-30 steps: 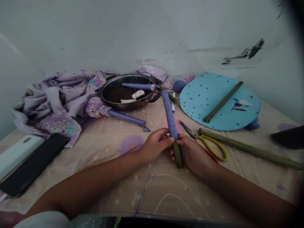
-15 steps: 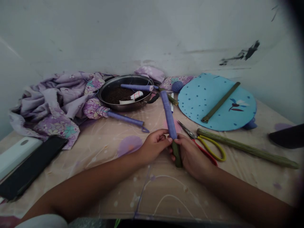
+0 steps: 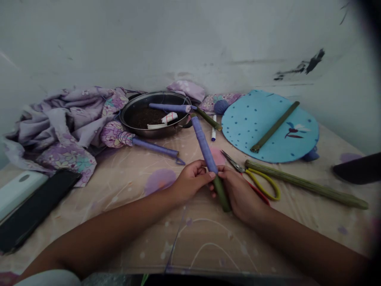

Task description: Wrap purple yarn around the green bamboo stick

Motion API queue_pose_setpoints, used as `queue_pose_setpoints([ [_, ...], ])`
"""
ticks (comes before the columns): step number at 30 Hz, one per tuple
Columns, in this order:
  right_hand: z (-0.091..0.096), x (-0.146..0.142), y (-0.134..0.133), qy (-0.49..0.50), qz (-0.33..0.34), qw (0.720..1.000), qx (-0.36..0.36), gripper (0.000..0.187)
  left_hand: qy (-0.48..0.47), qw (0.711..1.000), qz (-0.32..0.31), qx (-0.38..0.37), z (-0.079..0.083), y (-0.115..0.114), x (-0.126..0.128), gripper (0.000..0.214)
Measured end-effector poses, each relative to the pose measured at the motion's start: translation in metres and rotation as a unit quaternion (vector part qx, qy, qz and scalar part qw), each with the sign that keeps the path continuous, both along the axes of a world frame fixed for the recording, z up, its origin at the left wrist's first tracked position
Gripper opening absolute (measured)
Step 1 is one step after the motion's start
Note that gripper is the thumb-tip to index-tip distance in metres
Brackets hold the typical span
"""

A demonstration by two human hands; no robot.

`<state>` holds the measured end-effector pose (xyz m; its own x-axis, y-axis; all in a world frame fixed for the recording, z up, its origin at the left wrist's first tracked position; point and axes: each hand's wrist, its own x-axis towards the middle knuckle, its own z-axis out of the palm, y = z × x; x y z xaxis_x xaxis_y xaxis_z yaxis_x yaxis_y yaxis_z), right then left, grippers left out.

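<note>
2 bare hands meet on a tabletop (image 3: 190, 242) with a pale printed cover. The right hand (image 3: 241, 194) closes around a green bamboo stick (image 3: 205, 145), its fingers hiding the point where purple wrapping (image 3: 202, 139) gives way to the bare green lower end. The curled fingers of the left hand (image 3: 190, 178) press the stick from the other side, though how firm that hold is cannot be made out.

The stick slants up and away toward a steel pan (image 3: 154, 93) of dark granular matter (image 3: 145, 118), which is hard to identify. In the pan lie a purple-wrapped stick (image 3: 168, 107) and a small white bundle (image 3: 169, 117). Just right of the hands sit scissors (image 3: 230, 161) with yellow and red handles, the red one partly hidden by the right hand. Beyond them lie a long bamboo stem (image 3: 306, 184) and a dotted blue disc (image 3: 285, 147). Crumpled floral cloth (image 3: 68, 123) rests at left, near a black slab (image 3: 35, 210) cut off by the frame. A dark object (image 3: 358, 169) at right is also cut off and cannot be identified.
</note>
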<state>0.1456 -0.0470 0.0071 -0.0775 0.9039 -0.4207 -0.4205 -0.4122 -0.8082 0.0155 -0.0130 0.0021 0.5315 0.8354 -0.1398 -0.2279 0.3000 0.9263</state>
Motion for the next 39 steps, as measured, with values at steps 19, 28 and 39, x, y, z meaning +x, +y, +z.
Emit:
queue_pose_setpoints([
  [19, 0.004, 0.006, 0.0, 0.062, 0.028, 0.998, 0.011, 0.021, -0.042, 0.999, -0.029, 0.011, -0.009, -0.001, 0.0, 0.039],
  [28, 0.001, 0.003, 0.002, 0.062, 0.027, 0.998, 0.015, 0.011, -0.019, 1.0, -0.023, 0.007, -0.01, -0.001, 0.0, 0.04],
  [39, 0.0, 0.004, 0.002, 0.067, 0.012, 0.998, -0.005, 0.014, -0.014, 0.999, -0.036, 0.012, -0.007, 0.001, 0.0, 0.041],
])
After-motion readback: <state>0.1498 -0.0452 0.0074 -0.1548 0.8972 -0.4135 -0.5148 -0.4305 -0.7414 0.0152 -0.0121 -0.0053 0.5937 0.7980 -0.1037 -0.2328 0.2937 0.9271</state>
